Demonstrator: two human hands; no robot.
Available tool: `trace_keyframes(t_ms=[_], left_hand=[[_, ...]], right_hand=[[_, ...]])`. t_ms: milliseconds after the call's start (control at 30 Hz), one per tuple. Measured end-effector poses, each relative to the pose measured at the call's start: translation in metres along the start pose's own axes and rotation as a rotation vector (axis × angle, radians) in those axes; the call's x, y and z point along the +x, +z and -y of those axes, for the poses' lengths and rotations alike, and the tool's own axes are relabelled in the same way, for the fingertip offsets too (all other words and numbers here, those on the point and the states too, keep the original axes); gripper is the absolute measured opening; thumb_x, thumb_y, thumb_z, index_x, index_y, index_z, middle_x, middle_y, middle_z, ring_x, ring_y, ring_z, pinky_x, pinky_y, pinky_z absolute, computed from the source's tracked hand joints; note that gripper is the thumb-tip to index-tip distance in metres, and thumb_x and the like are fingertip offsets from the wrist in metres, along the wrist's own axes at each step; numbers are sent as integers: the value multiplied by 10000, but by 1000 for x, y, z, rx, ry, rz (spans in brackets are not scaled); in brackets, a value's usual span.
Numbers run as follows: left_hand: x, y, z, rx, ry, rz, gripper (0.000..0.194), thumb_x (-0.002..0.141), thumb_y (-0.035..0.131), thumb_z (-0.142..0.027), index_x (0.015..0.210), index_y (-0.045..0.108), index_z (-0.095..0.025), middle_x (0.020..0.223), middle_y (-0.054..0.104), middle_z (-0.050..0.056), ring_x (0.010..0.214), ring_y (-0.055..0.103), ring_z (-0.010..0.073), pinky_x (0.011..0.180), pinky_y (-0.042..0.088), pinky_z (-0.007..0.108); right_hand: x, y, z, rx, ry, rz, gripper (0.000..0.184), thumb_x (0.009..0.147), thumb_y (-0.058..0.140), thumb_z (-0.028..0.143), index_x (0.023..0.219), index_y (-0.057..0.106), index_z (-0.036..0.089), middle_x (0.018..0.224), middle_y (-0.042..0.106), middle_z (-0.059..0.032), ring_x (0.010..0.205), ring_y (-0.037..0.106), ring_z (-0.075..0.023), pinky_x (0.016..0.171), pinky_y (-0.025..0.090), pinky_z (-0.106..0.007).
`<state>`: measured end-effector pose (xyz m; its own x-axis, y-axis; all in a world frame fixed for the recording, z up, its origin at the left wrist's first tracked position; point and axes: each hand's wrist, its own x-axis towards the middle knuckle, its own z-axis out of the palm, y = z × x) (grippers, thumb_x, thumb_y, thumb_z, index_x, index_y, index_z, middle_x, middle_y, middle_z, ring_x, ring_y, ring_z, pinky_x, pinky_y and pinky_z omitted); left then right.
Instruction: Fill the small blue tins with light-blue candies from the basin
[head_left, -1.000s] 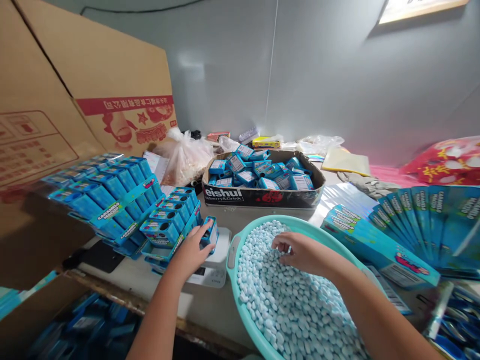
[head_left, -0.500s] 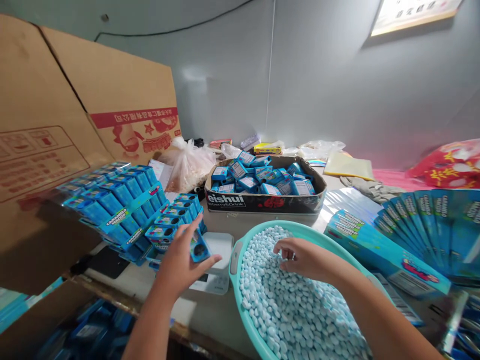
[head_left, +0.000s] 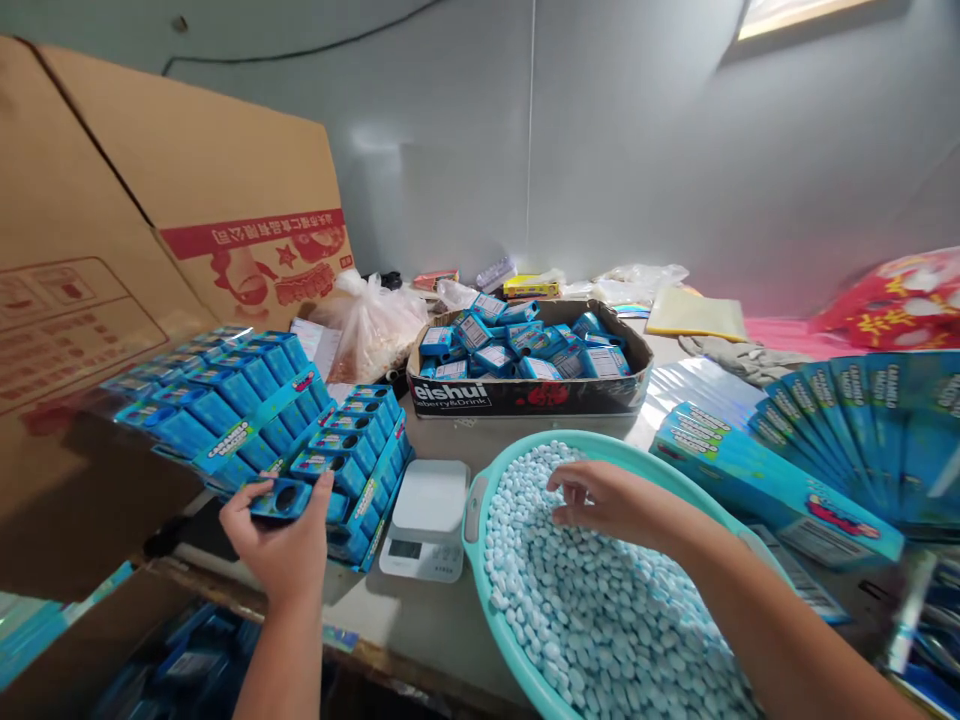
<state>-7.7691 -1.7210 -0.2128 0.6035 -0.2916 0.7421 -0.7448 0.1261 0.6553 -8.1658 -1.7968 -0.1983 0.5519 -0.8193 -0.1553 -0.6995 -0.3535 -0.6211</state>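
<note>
My left hand [head_left: 281, 545] grips a small blue candy box [head_left: 282, 497] with a dark round hole in its top. It is at the front end of a blue display tray [head_left: 379, 500] holding rows of similar boxes. Over the turquoise basin [head_left: 487, 600] hovers my right hand [head_left: 592, 500], fingers curled together. What lies inside those fingers, if anything, is hidden. Pale blue candies [head_left: 592, 610] fill the basin. Between the tray and the basin sits a white digital scale [head_left: 431, 500], its plate bare.
Behind the basin stands a black carton [head_left: 525, 397] heaped with small blue boxes. More filled trays [head_left: 217, 400] are stacked at left before a big cardboard box [head_left: 247, 170]. A long blue box [head_left: 772, 490] and fanned blue cartons [head_left: 862, 430] lie at right. A plastic bag [head_left: 382, 320] stands behind.
My left hand has moved left with the candy box, from above the scale to the tray's front end. The right hand stays over the candies. The view has shifted slightly.
</note>
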Motion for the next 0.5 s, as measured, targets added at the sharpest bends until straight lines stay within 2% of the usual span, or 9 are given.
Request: trace_keyframes(t_ms=[100, 233, 367, 500], left_hand=[[-7, 6, 2, -187, -38, -101, 564, 696, 851, -454, 1005, 434, -232, 1126, 612, 78, 1216, 650, 301, 1115, 503, 541], [-18, 7, 1, -194, -105, -148, 593, 711, 840, -421, 991, 342, -262, 1273, 593, 135, 1300, 628, 335, 1093, 519, 602], [-26, 2, 8, -109, -28, -138, 630, 696, 827, -457, 979, 295, -272, 1325, 562, 174, 1281, 645, 356, 1069, 540, 624], [-33, -4, 15, -63, 84, -120, 649, 634, 893, -342, 971, 344, -259, 1365, 548, 185, 1290, 634, 379, 1069, 543, 612]], right_hand=[[2, 0, 4, 19, -13, -24, 301, 834, 770, 391, 1075, 728, 216, 940, 727, -44, 845, 666, -211, 725, 474, -303], [5, 0, 4, 41, -7, -45, 296, 837, 761, 402, 1062, 732, 212, 906, 724, -38, 807, 661, -202, 693, 464, -295], [9, 1, 3, 31, 10, -68, 249, 858, 730, 402, 996, 729, 196, 875, 732, -47, 788, 655, -203, 679, 460, -299], [10, 2, 3, 10, 17, -81, 196, 867, 707, 386, 955, 729, 212, 862, 734, -41, 774, 658, -198, 666, 454, -295]])
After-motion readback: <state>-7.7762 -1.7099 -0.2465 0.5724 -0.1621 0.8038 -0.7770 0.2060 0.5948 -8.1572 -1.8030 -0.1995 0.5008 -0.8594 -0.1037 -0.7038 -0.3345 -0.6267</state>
